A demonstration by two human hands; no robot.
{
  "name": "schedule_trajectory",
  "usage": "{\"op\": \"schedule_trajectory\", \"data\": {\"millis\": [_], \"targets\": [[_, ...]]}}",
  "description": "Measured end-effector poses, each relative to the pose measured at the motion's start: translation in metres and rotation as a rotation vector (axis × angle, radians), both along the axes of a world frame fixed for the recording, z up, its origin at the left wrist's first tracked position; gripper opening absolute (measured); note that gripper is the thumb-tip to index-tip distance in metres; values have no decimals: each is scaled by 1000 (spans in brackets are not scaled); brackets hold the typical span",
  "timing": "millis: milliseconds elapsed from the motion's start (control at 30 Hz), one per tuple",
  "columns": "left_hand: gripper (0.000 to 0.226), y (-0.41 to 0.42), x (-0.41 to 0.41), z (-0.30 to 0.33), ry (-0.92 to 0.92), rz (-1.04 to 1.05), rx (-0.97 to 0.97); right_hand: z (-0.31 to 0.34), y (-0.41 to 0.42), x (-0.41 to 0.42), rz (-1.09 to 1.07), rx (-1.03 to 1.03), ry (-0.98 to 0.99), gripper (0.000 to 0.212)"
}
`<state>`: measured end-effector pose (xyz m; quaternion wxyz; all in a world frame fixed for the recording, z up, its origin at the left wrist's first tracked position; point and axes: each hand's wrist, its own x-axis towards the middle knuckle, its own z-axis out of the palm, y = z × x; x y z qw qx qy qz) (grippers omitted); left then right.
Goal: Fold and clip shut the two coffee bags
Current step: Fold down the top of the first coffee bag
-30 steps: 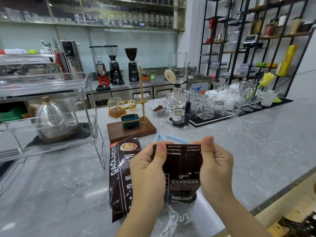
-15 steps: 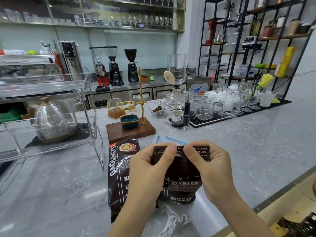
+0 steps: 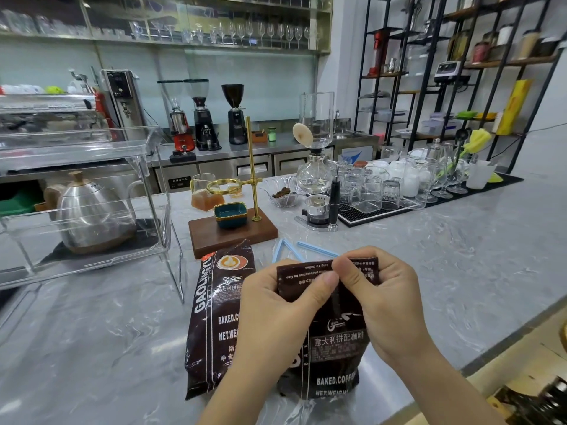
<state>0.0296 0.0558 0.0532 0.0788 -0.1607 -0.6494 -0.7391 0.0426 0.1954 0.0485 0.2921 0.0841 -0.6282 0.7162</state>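
Two dark brown coffee bags sit on the grey marble counter (image 3: 92, 348). The left coffee bag (image 3: 214, 317) lies flat, untouched. The right coffee bag (image 3: 337, 348) stands in front of me with its top flap folded over toward me, print upside down. My left hand (image 3: 276, 314) pinches the folded flap from the left, thumb on its front. My right hand (image 3: 383, 299) grips the flap from the right, thumb near the middle, almost touching the left thumb. Two light blue clips lie just behind the bags: an open V-shaped clip (image 3: 283, 250) and a straight clip (image 3: 316, 249).
A wooden stand (image 3: 214, 237) with a brass pole and a teal dish sits behind the bags. A clear acrylic case (image 3: 86, 207) with a steel kettle stands at left. A siphon brewer (image 3: 316, 194) and a mat of glasses (image 3: 383, 191) are at back right.
The flap has been folded further down. My right thumb slid from the flap's right edge toward its middle, so both thumbs now nearly meet.
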Motion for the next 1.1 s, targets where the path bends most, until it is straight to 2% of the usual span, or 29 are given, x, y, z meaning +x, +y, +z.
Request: {"op": "schedule_trajectory", "data": {"millis": [100,200,267,367,467,667,833,933,1100], "targets": [[14,-1,-2,-4,24,-6,-28,-1,4,1,38,11,-15,17],[14,-2,-3,-8,48,-1,-5,-1,7,4,137,26,-46,13],[17,-2,-3,-10,71,29,-18,-3,7,5,103,60,-23,6],[10,2,-3,-14,101,72,-42,-8,3,2,-19,129,22,15],[9,3,-3,-15,110,81,-45,-10,0,2,-53,140,33,15],[6,1,-1,-15,129,80,-93,-12,1,5,-26,105,33,14],[1,1,1,-17,164,91,-89,-13,-2,8,-52,109,41,3],[9,0,1,-19,134,58,-69,-11,-2,10,-49,104,26,2],[9,-1,5,-24,79,-42,-30,-15,0,11,4,49,6,7]]}}
